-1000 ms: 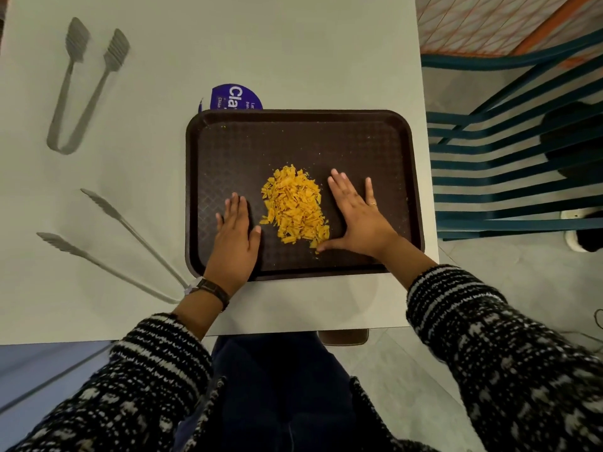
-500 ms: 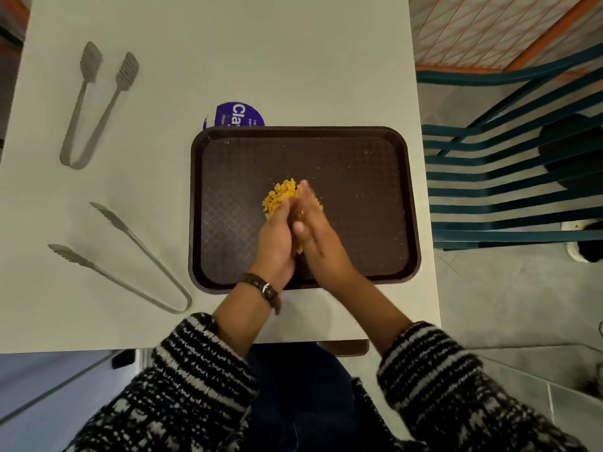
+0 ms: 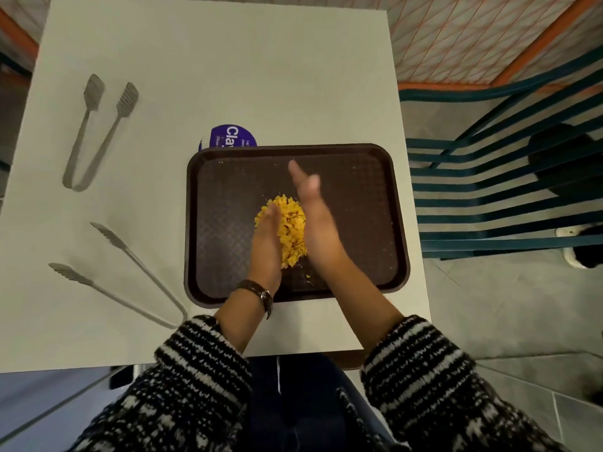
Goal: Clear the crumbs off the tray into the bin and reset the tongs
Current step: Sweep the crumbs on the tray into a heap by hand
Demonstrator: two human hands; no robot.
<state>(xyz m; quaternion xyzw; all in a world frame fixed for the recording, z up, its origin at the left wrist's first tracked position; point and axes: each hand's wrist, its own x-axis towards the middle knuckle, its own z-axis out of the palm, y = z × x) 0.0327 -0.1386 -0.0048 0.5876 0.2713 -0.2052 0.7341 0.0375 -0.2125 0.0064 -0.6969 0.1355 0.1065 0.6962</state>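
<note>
A dark brown tray (image 3: 362, 203) lies on the white table, at its near right. A heap of yellow-orange crumbs (image 3: 291, 223) sits at the tray's middle, with a few stray bits near the front rim. My left hand (image 3: 266, 244) stands on edge against the heap's left side, fingers straight. My right hand (image 3: 318, 223) stands on edge against its right side, fingertips blurred and reaching past the heap. Neither hand grips anything. Flat-ended metal tongs (image 3: 98, 135) lie at the far left. Long serrated tongs (image 3: 130, 282) lie splayed at the near left.
A round purple label (image 3: 232, 137) shows from under the tray's far edge. Teal chair slats (image 3: 502, 203) stand right of the table over a tiled floor. The table's near edge runs just behind my forearms. No bin is in view.
My hands went from lying flat beside the crumbs to standing on edge and pressing the heap narrower. Since half a second ago the right hand has slid forward and the heap shows between the palms.
</note>
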